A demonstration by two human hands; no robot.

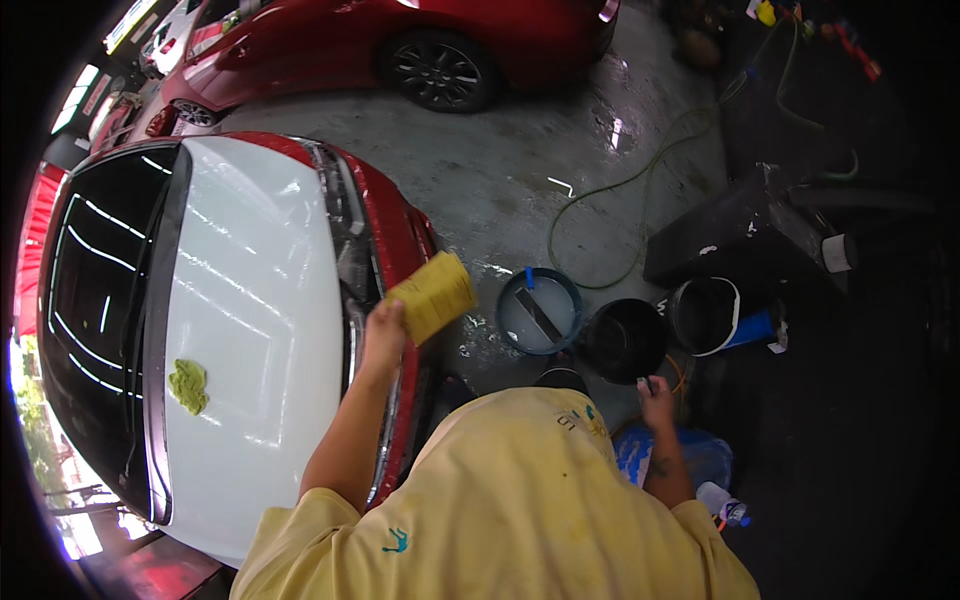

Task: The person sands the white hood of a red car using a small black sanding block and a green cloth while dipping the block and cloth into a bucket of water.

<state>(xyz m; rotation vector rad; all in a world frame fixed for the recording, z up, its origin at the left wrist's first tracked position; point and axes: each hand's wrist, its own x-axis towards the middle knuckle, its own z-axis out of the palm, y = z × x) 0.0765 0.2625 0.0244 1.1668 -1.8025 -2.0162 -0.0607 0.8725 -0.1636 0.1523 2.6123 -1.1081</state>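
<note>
My left hand (385,338) is closed on the near end of a yellow rectangular piece with print (433,296), which looks like a folded sheet or a flat packet. It is held out over the red edge of a car, beside the car's white panel (260,330). A crumpled yellow-green cloth (188,387) lies on that panel near the dark glass. My right hand (656,402) is low on the right, just by the rim of a black bucket (626,340). Its fingers are curled together, and what may be between them is too small to name.
A round tub of cloudy water (514,320) holds a dark flat strip and something blue. Another black bucket (690,315) stands to its right. A green hose (655,160) loops over the wet floor. A red car (300,55) stands at the far side; a plastic bottle (720,503) lies near my right arm.
</note>
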